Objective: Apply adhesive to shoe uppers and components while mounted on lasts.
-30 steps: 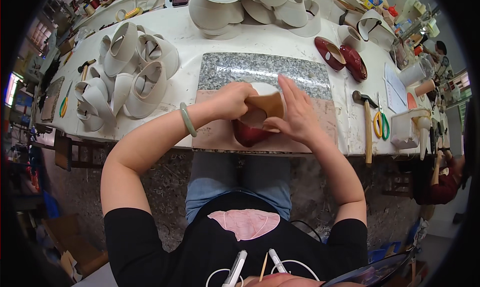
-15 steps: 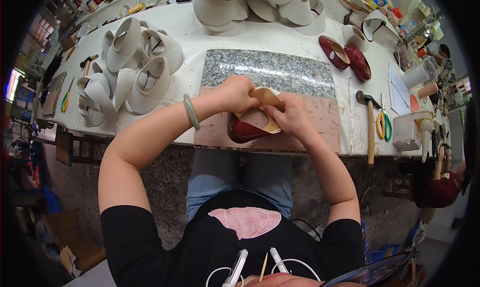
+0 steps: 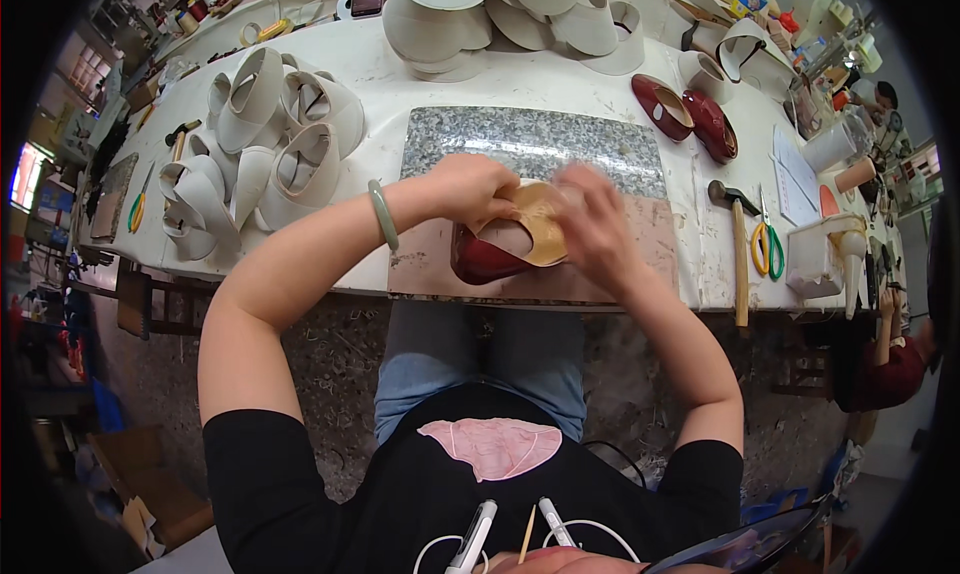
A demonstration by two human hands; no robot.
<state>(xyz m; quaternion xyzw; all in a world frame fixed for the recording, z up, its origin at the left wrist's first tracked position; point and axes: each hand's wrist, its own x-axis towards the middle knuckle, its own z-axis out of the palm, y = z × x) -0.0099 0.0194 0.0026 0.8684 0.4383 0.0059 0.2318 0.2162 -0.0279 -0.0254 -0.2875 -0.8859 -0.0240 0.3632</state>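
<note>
A dark red shoe upper (image 3: 487, 258) with a tan lining (image 3: 541, 212) rests on the pinkish work board (image 3: 640, 259) in front of me. My left hand (image 3: 474, 190) pinches the upper's edge at its far left side. My right hand (image 3: 597, 221) is at the upper's right side, smeared by motion; whether its fingers touch the lining cannot be made out. Behind the board's pink part lies a speckled grey stone slab (image 3: 535, 139).
Pale grey curved shoe pieces (image 3: 250, 99) lie heaped at left, with another pile (image 3: 440, 34) at the back. Two red uppers (image 3: 662, 107) sit back right. A hammer (image 3: 740, 254), scissors (image 3: 767, 244) and a white container (image 3: 815, 264) stand at right. Beyond them is another person (image 3: 890, 369).
My right hand has come off the upper's right edge, lifting slightly and blurring, and more of the tan lining shows. My left hand keeps its hold.
</note>
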